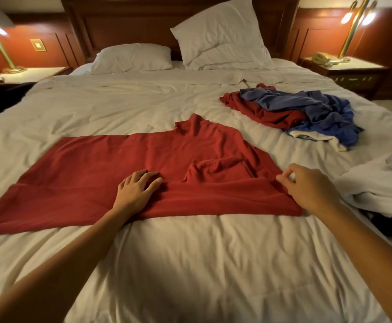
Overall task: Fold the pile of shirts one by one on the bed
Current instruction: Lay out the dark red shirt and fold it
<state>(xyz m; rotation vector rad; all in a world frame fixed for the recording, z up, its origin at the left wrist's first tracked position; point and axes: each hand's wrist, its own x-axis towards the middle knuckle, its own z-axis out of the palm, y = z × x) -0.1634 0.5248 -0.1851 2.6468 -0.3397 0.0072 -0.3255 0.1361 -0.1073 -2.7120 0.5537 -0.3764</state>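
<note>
Lying flat across the middle of the wide bed with rumpled white sheets (190, 264): one dark red soft-knit shirt (111, 159), long axis running left to right. The plain wide end is at the left. One sleeve sticks out on the far side and the right end is bunched and creased. The near long edge is turned over onto the body, forming a band along the full length.

Left hand (136, 190): palm down on the red shirt at the inner edge of that band, about mid-length. Fingers are spread and nearly straight, pressing the cloth, nothing grasped.

Right hand (306, 185): at the right end of the band, thumb and forefinger pinching the red fabric at the fold corner. The other fingers are loosely curled above it.

Crumpled pile of shirts (302, 110): on the far right of the bed, well apart from the spread shirt. Blue cloth is on top, red under it to the left, and a white piece shows at the near edge.

Also in view:
- Rumpled white garment (381, 183) at the right bed edge, just beside the right hand.
- Two white pillows (220, 36) against the dark wooden headboard (120, 22), the right one propped up and the left one flat.
- Brass bedside lamps (355, 22), lit, one on a nightstand each side.
- Pale desk telephone (321, 58) on the right nightstand.
</note>
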